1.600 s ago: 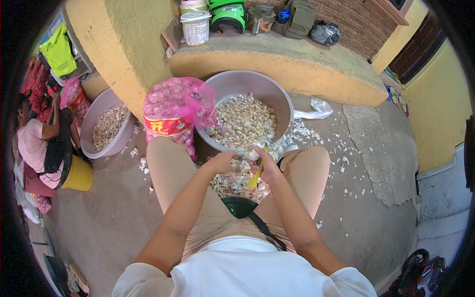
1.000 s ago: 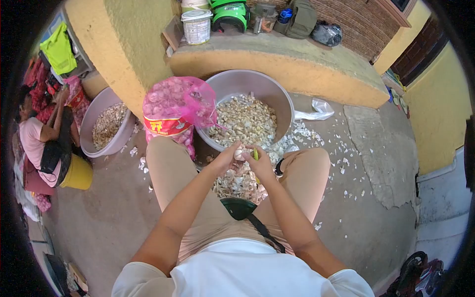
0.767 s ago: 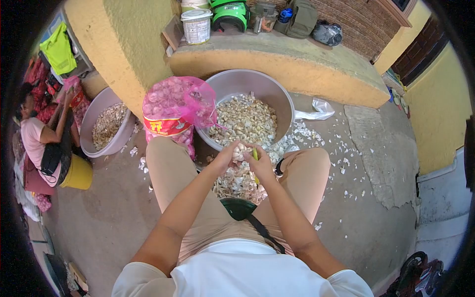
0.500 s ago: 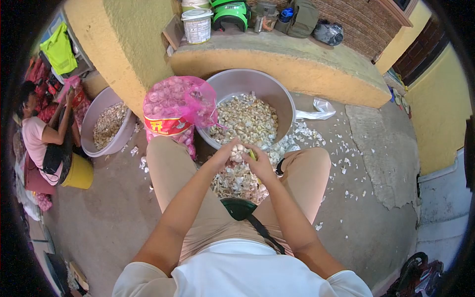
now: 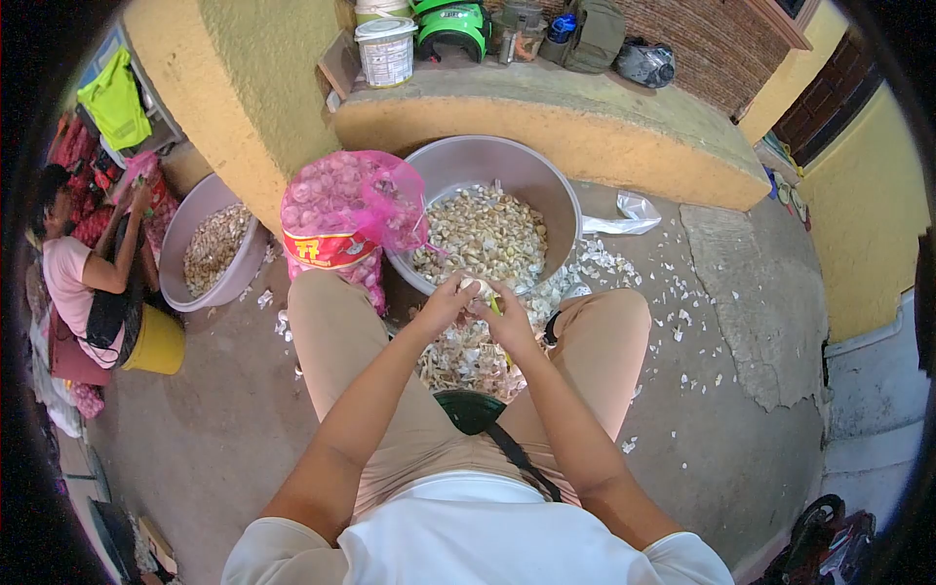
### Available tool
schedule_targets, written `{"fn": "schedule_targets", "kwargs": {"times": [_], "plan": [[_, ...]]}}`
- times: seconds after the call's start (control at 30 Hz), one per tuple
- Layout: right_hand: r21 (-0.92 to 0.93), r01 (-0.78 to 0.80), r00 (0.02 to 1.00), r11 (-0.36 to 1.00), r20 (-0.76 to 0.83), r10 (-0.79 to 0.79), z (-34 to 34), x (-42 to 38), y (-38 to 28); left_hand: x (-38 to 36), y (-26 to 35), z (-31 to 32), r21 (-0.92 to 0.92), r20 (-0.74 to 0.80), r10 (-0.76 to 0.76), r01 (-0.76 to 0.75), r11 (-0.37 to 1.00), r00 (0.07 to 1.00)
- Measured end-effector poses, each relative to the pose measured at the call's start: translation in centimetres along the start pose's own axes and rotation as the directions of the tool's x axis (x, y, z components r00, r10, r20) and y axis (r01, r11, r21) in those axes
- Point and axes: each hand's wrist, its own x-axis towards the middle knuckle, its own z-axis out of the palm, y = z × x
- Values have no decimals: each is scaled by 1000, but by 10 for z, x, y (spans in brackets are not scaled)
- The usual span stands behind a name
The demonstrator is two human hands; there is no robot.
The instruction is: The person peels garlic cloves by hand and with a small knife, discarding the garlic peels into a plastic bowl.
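Note:
My left hand (image 5: 446,305) is closed around a whitish garlic bulb (image 5: 474,289), held just past my knees at the near rim of a large grey tub (image 5: 570,210). My right hand (image 5: 509,322) meets it from the other side, its fingers wrapped round a small tool with a yellow-green handle (image 5: 496,305); whether it has a blade is hidden. Inside the tub lie many loose garlic cloves (image 5: 487,234). Below my hands, between my legs, is a heap of papery garlic skins (image 5: 468,363).
A pink mesh sack of garlic (image 5: 331,195) leans by the tub's left side. Skins litter the floor (image 5: 682,322) on the right. At far left a person (image 5: 83,263) sits by another tub of cloves (image 5: 258,239). A ledge (image 5: 546,122) behind holds a green helmet (image 5: 453,29) and a bucket (image 5: 386,54).
My fingers have closed further over the garlic bulb, and my right hand has shifted slightly left against it. At far left, the other person's raised hands have moved a little.

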Motion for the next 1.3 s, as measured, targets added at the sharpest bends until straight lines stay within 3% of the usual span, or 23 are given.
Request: {"fn": "schedule_targets", "kwargs": {"times": [0.1,0.2,0.3,0.4,0.5,0.7,0.8,0.9,1.0,1.1,1.2,1.3], "plan": [[66,-56,994,996,93,50,-4,-4,-9,-1,-2,-1,-5,-4,-20,20,1000,1000],[-166,361,929,918,-26,-370,2,6,13,1,-8,2,308,-121,303,-255,917,945],[-187,484,871,855,8,-492,3,10,18,2,-11,3,394,-151,449,-363,844,881],[-119,141,986,983,105,-129,-2,3,2,-7,4,4,402,-142,240,-165,901,960],[-60,-56,986,997,155,65,-5,-1,-11,-5,0,2,495,-115,307,-213,843,945],[-37,-56,964,998,259,64,-8,-2,-18,-3,-2,1,548,-105,329,-222,806,938],[78,-209,936,975,305,176,-8,-5,-25,-3,-4,0,525,-118,314,-209,825,942],[20,-136,963,990,236,128,-5,1,-10,2,-12,5,477,-207,414,-278,834,886],[-111,30,988,993,152,-13,-3,5,-1,-1,-12,6,422,-226,287,-172,890,931],[-66,22,988,998,153,-12,-3,6,0,-5,-5,7,335,-176,188,-121,935,966],[-148,-53,982,988,170,79,-7,6,-5,-5,-7,7,346,-147,243,-180,921,959],[-131,-48,980,990,187,73,-7,6,-7,2,-16,4,330,-118,307,-254,909,944]]}}
